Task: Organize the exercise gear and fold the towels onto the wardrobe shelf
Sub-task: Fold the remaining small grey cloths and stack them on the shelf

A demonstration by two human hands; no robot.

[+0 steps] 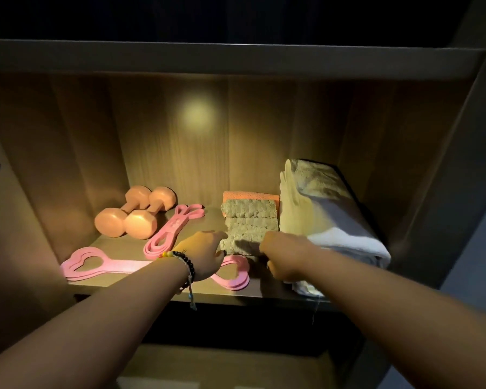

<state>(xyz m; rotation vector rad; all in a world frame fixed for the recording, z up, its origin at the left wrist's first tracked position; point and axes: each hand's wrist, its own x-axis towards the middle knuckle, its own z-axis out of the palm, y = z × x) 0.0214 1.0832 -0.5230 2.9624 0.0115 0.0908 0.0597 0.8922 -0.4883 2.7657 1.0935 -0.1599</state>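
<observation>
**Tidying the small towel on the shelf**

On the left of the wardrobe shelf (118, 282) sit two peach dumbbells (132, 213). Next come a pink band (171, 231) and a pink heart-loop stretcher (90, 263) at the front edge.

The left hand (205, 255) and the right hand (281, 256) both curl their fingers around the near end of the small fuzzy towel (250, 220), one on each side. It lies in the middle, on an orange cloth (250, 196). I think the towel should be slid back gently so it stays folded.

A big white towel (328, 217) sits just beside the right hand.
</observation>
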